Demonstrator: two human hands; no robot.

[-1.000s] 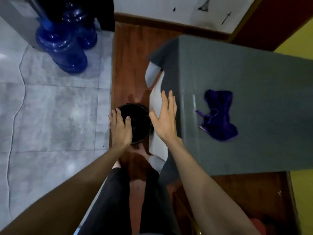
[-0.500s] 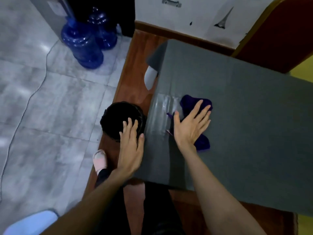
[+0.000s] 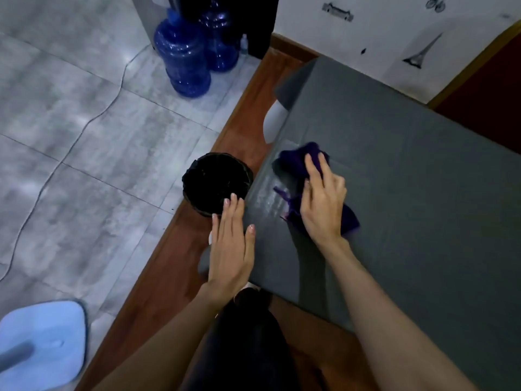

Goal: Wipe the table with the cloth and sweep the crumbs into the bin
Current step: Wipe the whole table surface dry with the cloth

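**Purple cloth near the table edge, bin waits below**

Purple cloth (image 3: 310, 162) lies bunched on the grey table (image 3: 423, 207), close to the left edge, w/ a damp-looking streak just beside it. The right hand (image 3: 321, 201) is on top of the cloth; its fingers curl over the fabric and grip it against the surface. The left hand (image 3: 231, 244) is flat, fingers straight and together, held at the table edge, partly over the rim of the black bin (image 3: 217, 182). It holds nothing. The bin stands on the brown floor strip, just beside the table edge and lower than the top.

Step in hand, as it seems: the wipe toward the edge, so that crumbs go off the table and into the bin. No crumbs can be seen on the grey top; they are too small or the picture is too blurred to tell. How far the task is along is hard to judge; approx. the part near the edge looks wiped.

Next move calls for a push of the cloth to the edge, right above the bin's opening, w/ the left hand as a guard so nothing falls on the floor. Risk: the bin's opening is narrow, so crumbs may miss it.

Two blue water bottles (image 3: 183, 60) stand well apart, by the wall.
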